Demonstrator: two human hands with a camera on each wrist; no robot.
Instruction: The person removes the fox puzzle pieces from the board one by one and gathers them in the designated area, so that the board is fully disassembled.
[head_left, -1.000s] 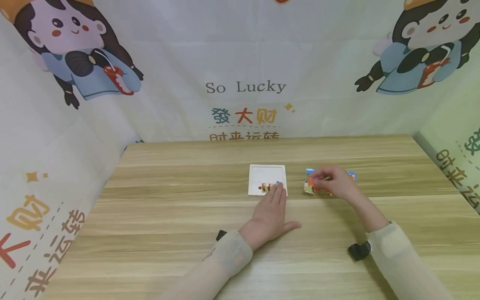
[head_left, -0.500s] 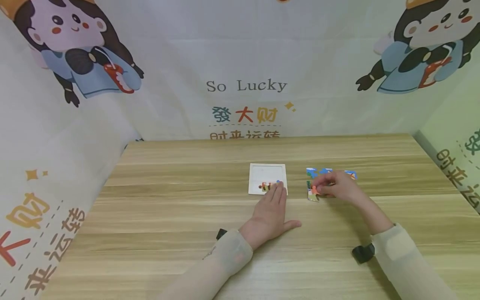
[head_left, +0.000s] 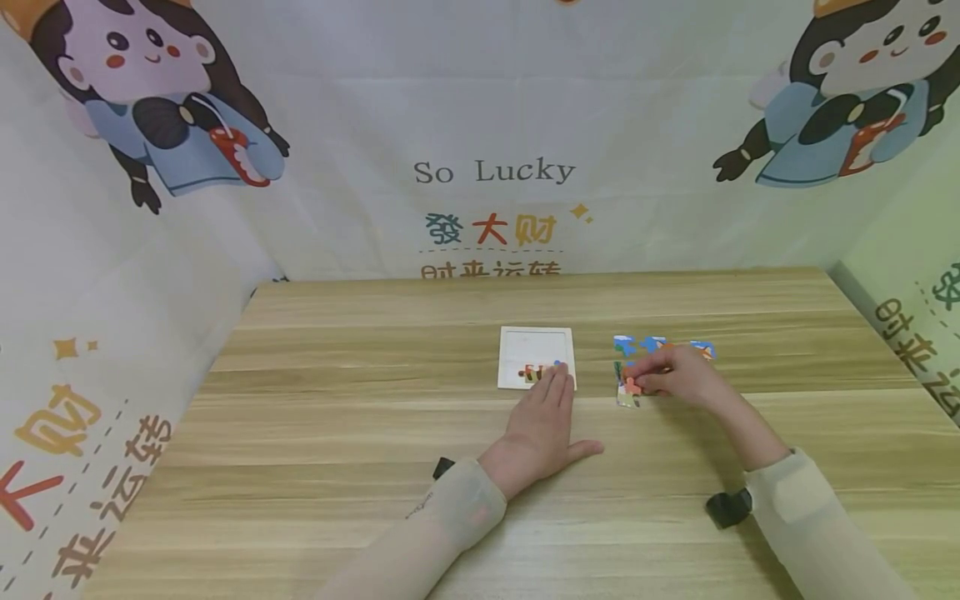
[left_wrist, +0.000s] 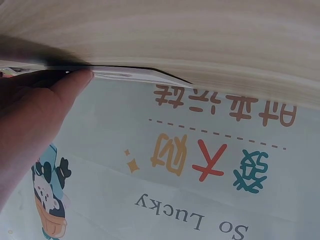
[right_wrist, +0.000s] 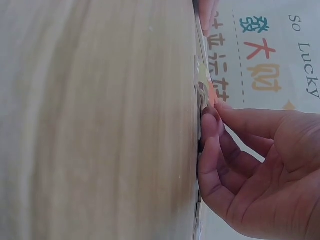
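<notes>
My left hand (head_left: pixel 538 437) lies flat, its straight fingertips on the near right corner of a white square puzzle tray (head_left: pixel 525 343). Joined puzzle pieces (head_left: pixel 532 373) sit along the tray's near edge, partly under those fingers. To the right, my right hand (head_left: pixel 681 377) pinches a puzzle piece (head_left: pixel 632 386) with orange and green print between thumb and forefinger, low over the table. The right wrist view shows this piece (right_wrist: pixel 212 91) tilted at the fingertips. Around that hand lie other puzzle pieces (head_left: pixel 624 344), mostly blue; some are hidden beneath it.
The wooden table (head_left: pixel 337 417) runs back to a printed cloth backdrop (head_left: pixel 360 167). Another blue and orange puzzle piece (head_left: pixel 702 348) lies behind the right wrist. A black wrist camera (head_left: pixel 728 508) sits under the right sleeve.
My right hand has shifted slightly right and toward me, drawing the pinched puzzle piece away from the blue ones behind it. My left hand has stayed still on the tray.
</notes>
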